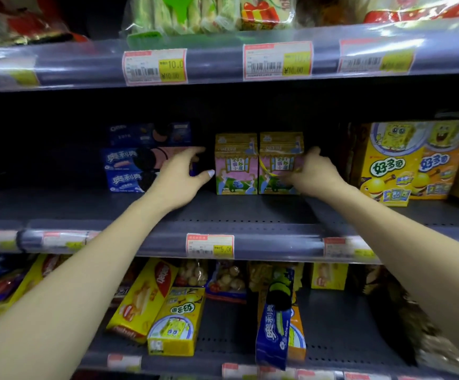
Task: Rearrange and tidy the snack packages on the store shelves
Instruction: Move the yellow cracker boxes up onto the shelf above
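Two pink house-shaped snack boxes point(236, 164) upright side by side, touching, fronts facing out, long axis vertical, mid-depth on the middle shelf point(250, 215). Right hand point(314, 171) against the right box's outer side, fingers curled onto its front, grip holding that box. Left hand point(181, 176) just beside the left box, grip wide, fingers straight toward stacked blue cookie boxes point(129, 165). Yellow cartoon-sponge boxes point(392, 165) farther right.

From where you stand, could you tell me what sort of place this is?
Most likely a shop's snack aisle: price tags run along the shelf edge, and boxed biscuits and house-shaped cartons stand in rows.
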Available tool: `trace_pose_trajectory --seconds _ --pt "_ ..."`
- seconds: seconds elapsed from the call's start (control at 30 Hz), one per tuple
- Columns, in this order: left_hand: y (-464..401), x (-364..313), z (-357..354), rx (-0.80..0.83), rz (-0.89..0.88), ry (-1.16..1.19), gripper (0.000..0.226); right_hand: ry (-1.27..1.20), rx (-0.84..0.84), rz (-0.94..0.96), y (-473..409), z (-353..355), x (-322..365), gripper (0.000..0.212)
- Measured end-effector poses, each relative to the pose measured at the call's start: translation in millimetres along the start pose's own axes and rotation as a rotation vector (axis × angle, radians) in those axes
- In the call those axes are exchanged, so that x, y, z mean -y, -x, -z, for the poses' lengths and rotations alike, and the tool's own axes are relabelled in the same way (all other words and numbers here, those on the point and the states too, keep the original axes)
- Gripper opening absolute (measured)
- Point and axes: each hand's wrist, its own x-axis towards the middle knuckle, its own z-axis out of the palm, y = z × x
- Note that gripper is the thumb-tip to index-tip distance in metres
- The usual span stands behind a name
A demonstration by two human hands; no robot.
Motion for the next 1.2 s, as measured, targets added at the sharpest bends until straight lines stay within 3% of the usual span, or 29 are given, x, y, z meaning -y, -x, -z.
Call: trace_pose_trajectory --seconds 0.13,0.27,0.5,0.57,0.67,0.77,0.83,1.07,1.2 --pt "70.6 0.5 12.6 -0.171 -0.079 0.036 0.040 -0.050 -0.095 0.170 37.0 13.4 0.9 0.062" --pt "145.2 13.7 -1.2 -0.298 -0.107 0.055 0.030 -0.082 -0.133 0.301 73.5 21.9 -5.5 0.059" --pt "214.3 47.7 -40.5 -0.271 -0.008 -0.022 0.034 -0.113 -0.225 0.422 128.1 19.0 -25.3 0.046" --pt "228.0 61.3 -54.2 -0.184 0.119 -0.077 0.037 -0.121 -0.270 0.477 147.5 15.1 -35.0 0.038" --pt "240.2 81.8 -72.8 0.005 0.518 -0.107 0.060 -0.055 -0.310 0.515 175.1 5.8 -60.8 0.027" --pt "241.3 94.6 -84.2 0.208 0.881 -0.135 0.085 0.006 -0.294 0.467 196.1 -4.9 -93.5 0.021" --pt "238.4 98.2 -91.2 0.244 0.992 -0.083 0.089 0.061 -0.268 0.431 206.6 -13.1 -114.9 0.018" --pt "224.7 98.8 -113.2 0.261 1.085 0.050 0.092 0.116 -0.046 0.062 226.8 -35.6 -173.6 0.022" --pt "226.2 99.3 -116.2 0.230 1.081 0.106 0.095 0.083 0.015 -0.012 231.0 -41.8 -187.8 0.020"
